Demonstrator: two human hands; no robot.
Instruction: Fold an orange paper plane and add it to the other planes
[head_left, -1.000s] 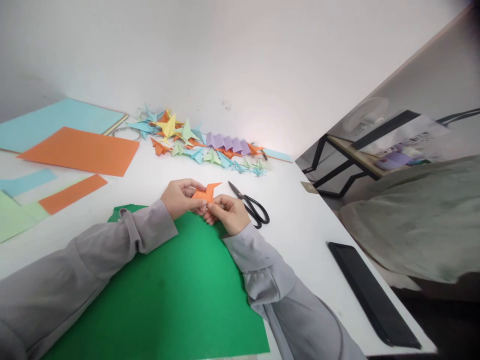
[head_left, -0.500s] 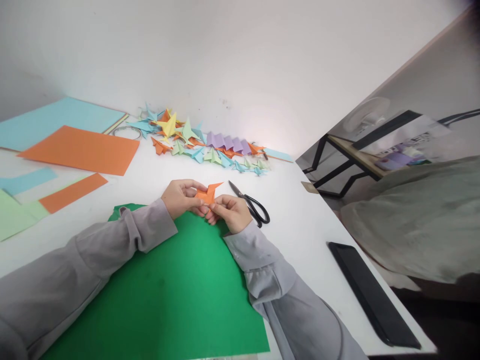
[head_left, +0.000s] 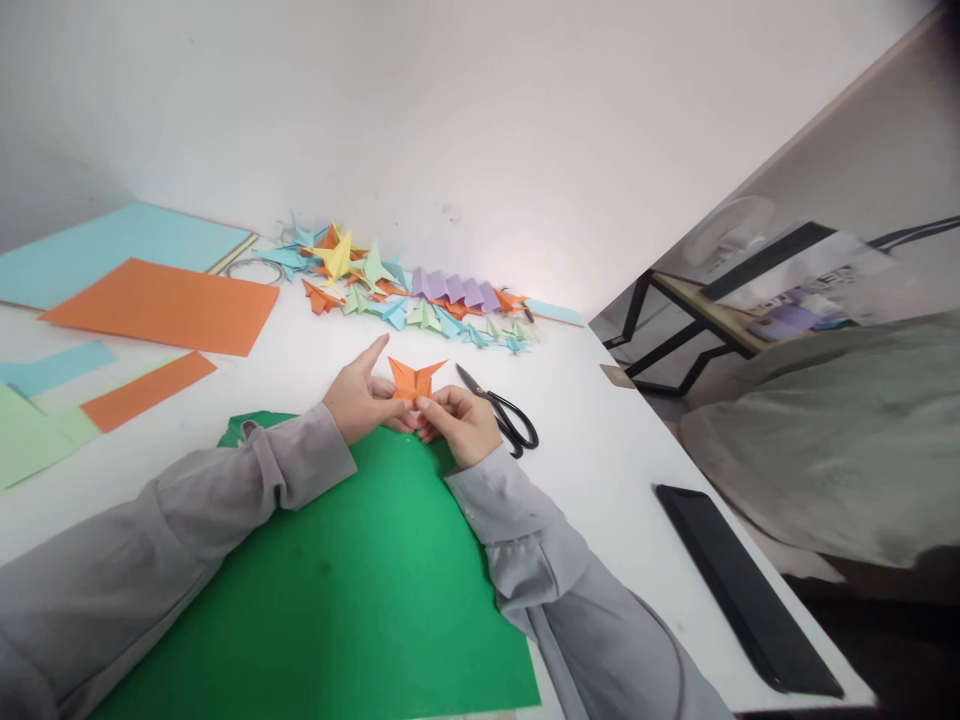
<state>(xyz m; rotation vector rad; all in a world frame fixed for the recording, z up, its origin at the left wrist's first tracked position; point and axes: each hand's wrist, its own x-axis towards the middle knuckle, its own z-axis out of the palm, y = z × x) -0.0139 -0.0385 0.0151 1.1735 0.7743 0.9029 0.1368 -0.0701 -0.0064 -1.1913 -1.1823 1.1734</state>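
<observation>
Orange paper, small and folded, two sharp points standing up: the folded piece sits between both hands, above the far edge of a green sheet. Left hand: thumb on the piece's lower left, index finger raised clear of it, remaining fingers curled behind. Right hand: thumb and fingers pinching the lower right part. Fingertips of the two nearly meet. Cannot tell if the piece touches the white worktop. Black-handled scissors lie just beside the right hand, tip toward the back edge. Along that edge, a cluster of folded paper figures, yellow, blue, green and orange, with a purple pleated strip among them. Back left corner: a blue sheet, a larger orange sheet overlapping it. Left edge: pale green paper, near an orange strip. Front right corner: a long black tray-like object, parallel to the right edge.
</observation>
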